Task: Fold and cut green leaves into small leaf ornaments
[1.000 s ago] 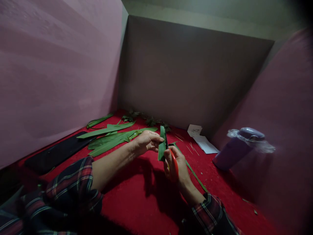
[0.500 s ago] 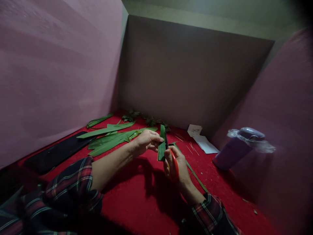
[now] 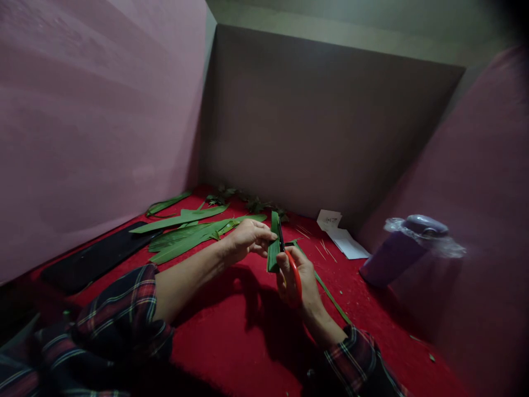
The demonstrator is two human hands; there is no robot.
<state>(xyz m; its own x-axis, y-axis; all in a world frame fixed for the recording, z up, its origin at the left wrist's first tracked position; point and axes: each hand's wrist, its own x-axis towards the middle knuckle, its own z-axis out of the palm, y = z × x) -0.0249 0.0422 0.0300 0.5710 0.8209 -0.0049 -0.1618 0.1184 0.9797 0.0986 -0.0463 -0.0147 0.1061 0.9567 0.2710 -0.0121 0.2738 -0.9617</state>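
My left hand (image 3: pixel 250 239) pinches a short, flat strip of green leaf (image 3: pixel 273 255) at its left edge, holding it upright above the red cloth. In my right hand (image 3: pixel 301 275) is a pair of scissors (image 3: pixel 295 275) with orange-red handles. Their dark blades point away from me along the strip's right edge; whether they touch the leaf I cannot tell. Behind my left hand lie several long green leaves (image 3: pixel 185 238). A thin leaf strip (image 3: pixel 333 300) rests on the cloth beyond my right wrist.
The red cloth (image 3: pixel 223 342) has pink walls at both sides and a dark panel behind. A black flat object (image 3: pixel 95 259) lies left. Leafy sprigs (image 3: pixel 256 205) are at the back, thin sticks (image 3: pixel 323 250), white papers (image 3: pixel 347 243) and a purple container (image 3: pixel 392 256) with clear plastic at right.
Hardly anything differs: the scissors' handles look slightly closer together, while both hands and the leaf strip stay in nearly the same place.
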